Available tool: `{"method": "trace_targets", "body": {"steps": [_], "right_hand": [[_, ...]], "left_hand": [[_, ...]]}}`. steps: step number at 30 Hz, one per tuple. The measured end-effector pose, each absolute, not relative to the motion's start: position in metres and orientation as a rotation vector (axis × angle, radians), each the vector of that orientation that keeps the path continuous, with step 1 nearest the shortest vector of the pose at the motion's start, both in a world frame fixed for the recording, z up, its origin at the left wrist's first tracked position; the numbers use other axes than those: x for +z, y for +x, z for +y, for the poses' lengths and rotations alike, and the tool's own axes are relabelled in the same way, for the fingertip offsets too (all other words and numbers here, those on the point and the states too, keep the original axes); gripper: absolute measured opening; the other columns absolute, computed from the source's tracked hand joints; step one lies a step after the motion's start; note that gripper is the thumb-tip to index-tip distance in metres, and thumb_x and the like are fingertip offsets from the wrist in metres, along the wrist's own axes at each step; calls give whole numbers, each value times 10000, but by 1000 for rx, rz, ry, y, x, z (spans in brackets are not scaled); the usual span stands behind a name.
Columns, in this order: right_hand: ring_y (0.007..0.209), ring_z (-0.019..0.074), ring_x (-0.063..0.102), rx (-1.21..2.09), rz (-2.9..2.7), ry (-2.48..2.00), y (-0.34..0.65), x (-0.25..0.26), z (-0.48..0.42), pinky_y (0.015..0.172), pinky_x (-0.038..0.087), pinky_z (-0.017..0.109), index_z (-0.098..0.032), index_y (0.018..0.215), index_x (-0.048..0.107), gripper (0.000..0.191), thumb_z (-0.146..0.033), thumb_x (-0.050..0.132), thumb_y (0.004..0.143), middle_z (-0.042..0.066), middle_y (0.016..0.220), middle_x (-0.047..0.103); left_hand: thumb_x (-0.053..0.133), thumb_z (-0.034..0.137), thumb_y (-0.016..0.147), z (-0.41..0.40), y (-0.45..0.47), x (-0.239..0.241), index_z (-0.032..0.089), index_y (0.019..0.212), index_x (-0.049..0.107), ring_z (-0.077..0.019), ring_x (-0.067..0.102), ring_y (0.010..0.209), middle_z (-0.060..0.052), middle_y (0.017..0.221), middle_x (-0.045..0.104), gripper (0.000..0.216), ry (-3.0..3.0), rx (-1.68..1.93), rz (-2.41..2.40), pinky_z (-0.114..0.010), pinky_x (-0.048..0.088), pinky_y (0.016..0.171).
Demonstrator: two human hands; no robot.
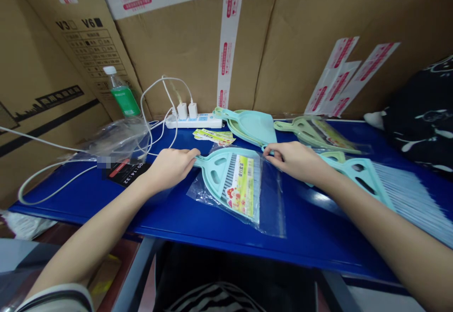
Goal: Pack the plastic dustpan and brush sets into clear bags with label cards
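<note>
A pale blue dustpan [211,157] lies in a clear plastic bag [272,208] on the table, a grey-bristled brush [229,172] nested in it. A yellow-green printed card [244,184] shows through the plastic. My left hand [173,168] is closed around the handle end at the left. Over at the bag's upper right corner, my right hand [293,158] has its fingers pinched on the plastic edge. A small pale blue loop pokes out beside those fingertips. Under and beyond my right forearm lies another pale blue brush [368,180] with its bristles pointing right.
Behind my hands are stacked dustpans [255,122], a bagged green set [314,132] and loose cards [214,136]. A power strip [205,121] with white cables, a bottle [123,97] and a phone [129,172] are at left. Cardboard [191,47] walls the blue table's [212,224] back.
</note>
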State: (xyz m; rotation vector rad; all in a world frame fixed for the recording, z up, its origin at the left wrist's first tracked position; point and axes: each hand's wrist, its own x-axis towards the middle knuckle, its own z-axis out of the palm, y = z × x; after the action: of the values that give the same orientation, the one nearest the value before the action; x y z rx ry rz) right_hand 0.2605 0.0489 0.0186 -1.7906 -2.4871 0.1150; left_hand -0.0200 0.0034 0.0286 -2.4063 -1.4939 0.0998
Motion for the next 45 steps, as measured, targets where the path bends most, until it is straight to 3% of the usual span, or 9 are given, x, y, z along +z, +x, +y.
{"method": "trace_targets", "body": {"steps": [25,35,45], "right_hand": [[616,179,544,132,-2510,-1913,254,23,44,509,292,257,-232,673,469,131,-181,435,789,16,664,626],[657,186,581,166,-2540,-1819,258,20,46,536,320,256,-228,872,600,227,-141,413,776,1,672,648],[598,171,568,104,-2540,-1750,260,16,46,497,295,253,-230,829,618,192,-172,448,759,-9,616,621]], "left_hand": [[333,226,944,3,-18,30,184,1087,594,-208,698,732,-44,915,741,300,-2426,100,-1504,-276,428,557],[338,219,942,2,-17,30,180,1131,581,-201,696,756,-47,952,736,311,-2438,121,-1519,-265,445,575],[350,215,942,2,-18,30,175,1125,583,-205,699,758,-51,956,737,299,-2443,105,-1517,-267,449,575]]}}
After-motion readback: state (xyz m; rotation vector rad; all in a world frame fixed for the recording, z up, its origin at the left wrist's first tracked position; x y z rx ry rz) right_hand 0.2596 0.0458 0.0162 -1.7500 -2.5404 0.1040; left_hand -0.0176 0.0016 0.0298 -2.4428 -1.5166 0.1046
